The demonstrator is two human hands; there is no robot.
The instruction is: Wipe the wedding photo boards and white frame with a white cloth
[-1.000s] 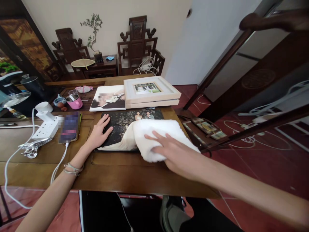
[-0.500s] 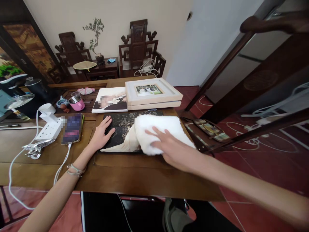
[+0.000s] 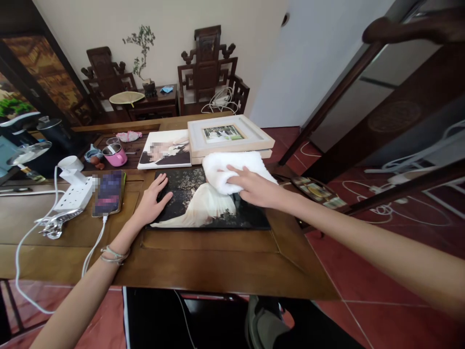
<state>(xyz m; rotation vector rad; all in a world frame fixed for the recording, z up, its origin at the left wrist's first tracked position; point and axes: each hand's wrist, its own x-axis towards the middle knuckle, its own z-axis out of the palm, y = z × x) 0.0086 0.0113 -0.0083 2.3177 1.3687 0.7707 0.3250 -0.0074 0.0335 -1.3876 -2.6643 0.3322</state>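
A dark photo panel (image 3: 214,206) showing a pale flowing dress lies flat on the wooden table. On its left edge rests my left hand (image 3: 154,198), fingers spread. My right hand (image 3: 254,184) grips a folded white fluffy towel (image 3: 232,162) and presses it over the panel's upper right part, hiding that corner. Just behind the towel is a stack of light wooden picture frames (image 3: 232,135), the upper one holding a small photo. To the left of the stack lies a white-edged photo print (image 3: 165,149).
Left of the panel lie a phone (image 3: 109,193) on a charging cable, a white power strip (image 3: 76,194) and a pink cup (image 3: 115,155). A kettle (image 3: 54,131) stands farther back. Dark wooden chairs (image 3: 208,63) line the wall; a wooden rail rises at right.
My right hand has moved the towel away from me, from the panel's right half toward the frames, uncovering more of the dress. My left hand stays in place.
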